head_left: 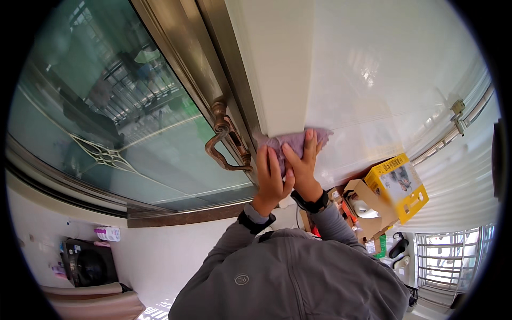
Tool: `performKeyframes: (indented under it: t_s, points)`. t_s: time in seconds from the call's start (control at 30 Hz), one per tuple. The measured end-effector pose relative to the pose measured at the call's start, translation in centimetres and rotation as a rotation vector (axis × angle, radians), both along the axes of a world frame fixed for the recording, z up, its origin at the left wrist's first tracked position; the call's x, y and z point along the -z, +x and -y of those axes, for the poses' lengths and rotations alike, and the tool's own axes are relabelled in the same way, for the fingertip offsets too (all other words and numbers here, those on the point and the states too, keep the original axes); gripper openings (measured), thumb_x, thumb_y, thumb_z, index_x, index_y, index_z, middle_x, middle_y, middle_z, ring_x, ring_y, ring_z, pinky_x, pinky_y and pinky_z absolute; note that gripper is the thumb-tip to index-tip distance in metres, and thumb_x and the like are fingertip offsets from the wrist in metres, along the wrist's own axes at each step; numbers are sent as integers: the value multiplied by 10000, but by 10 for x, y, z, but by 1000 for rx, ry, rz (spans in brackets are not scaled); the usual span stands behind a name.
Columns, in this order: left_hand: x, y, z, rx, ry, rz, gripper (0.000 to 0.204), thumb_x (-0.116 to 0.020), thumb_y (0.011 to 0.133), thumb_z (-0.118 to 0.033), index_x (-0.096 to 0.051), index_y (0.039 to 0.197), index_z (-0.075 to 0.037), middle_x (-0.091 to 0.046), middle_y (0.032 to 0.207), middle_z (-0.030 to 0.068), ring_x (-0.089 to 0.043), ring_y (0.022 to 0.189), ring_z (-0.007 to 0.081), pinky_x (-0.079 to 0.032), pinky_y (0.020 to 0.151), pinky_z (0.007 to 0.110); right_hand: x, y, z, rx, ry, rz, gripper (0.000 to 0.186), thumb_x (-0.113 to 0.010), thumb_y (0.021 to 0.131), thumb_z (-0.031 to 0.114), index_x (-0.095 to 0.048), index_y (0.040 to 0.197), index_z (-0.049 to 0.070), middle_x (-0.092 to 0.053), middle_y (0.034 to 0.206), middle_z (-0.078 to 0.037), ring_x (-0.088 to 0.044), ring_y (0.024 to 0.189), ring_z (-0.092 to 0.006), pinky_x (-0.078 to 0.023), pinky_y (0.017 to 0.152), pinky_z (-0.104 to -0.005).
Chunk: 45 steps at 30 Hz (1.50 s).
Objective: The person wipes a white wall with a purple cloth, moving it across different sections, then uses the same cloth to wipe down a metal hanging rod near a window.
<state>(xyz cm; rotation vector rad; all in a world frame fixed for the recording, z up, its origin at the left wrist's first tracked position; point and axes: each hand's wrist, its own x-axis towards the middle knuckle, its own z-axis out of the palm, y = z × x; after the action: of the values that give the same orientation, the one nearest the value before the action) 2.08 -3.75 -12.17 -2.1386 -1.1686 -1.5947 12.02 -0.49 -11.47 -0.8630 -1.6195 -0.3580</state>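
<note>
A purple ribbed cloth (292,140) lies across the lower part of a raised white strip (277,80) on the wall. My left hand (271,180) holds the cloth at its left and lower side, with fingers pointing up along it. Close beside it, my right hand (303,166) presses on the cloth's right side, its fingers partly spread. The cloth's far right edge hangs loose past my right fingers. Just left of my hands, a bronze curved handle (221,141) sits on the metal door frame (205,64); neither hand touches it.
Left of the frame stands a glass door panel (106,122). A white glossy wall (384,80) spreads to the right. Below right are a yellow box (399,186), an open cardboard box (381,213) and dark shoes (398,246). A black appliance (90,262) stands at lower left.
</note>
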Motion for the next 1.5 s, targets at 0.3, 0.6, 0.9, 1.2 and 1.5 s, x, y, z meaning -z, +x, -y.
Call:
performKeyframes:
  t_s: [0.3, 0.6, 0.9, 1.2, 1.5]
  points:
    - [-47, -15, -13, 182, 27, 59, 700, -405, 919, -316, -156, 1403, 123, -154, 1427, 338, -245, 1298, 467, -211, 1062, 514, -53, -12, 9, -81, -21, -93, 375, -572, 830, 222, -621, 1202, 205, -213, 1489, -258, -290, 1314, -475, -149, 1064, -587]
    - [-62, -30, -3, 261, -130, 85, 681, -494, 909, -298, -243, 1368, 137, -289, 1369, 343, -354, 1254, 472, -342, 1020, 463, -67, -7, 10, 105, 128, 127, 381, -650, 781, 215, -660, 1150, 309, -386, 1421, -142, -381, 1246, -409, -318, 1015, -468]
    - [-27, -81, 55, 528, -847, -222, 311, -618, 856, -165, -589, 1141, -44, -590, 1145, 117, -599, 994, 314, -489, 831, 349, 16, 60, 68, -133, -594, 318, 445, -649, 709, 32, -662, 1117, 210, -546, 1090, -153, -592, 890, -307, -512, 743, -366]
    - [201, -162, 146, 470, -1766, -92, 391, -519, 920, -372, -652, 998, -12, -678, 909, 152, -640, 854, 299, -484, 764, 376, 173, 181, 247, -211, -1874, 561, 316, -520, 884, 335, -648, 946, 52, -641, 912, -157, -594, 809, -371, -461, 772, -445]
    - [274, -139, 160, 255, -1730, -217, 333, -559, 886, -347, -571, 946, -19, -653, 872, 169, -634, 814, 297, -483, 705, 388, 211, 195, 320, -222, -1975, -113, 360, -555, 875, 344, -636, 1035, 31, -664, 966, -160, -619, 901, -295, -473, 833, -348]
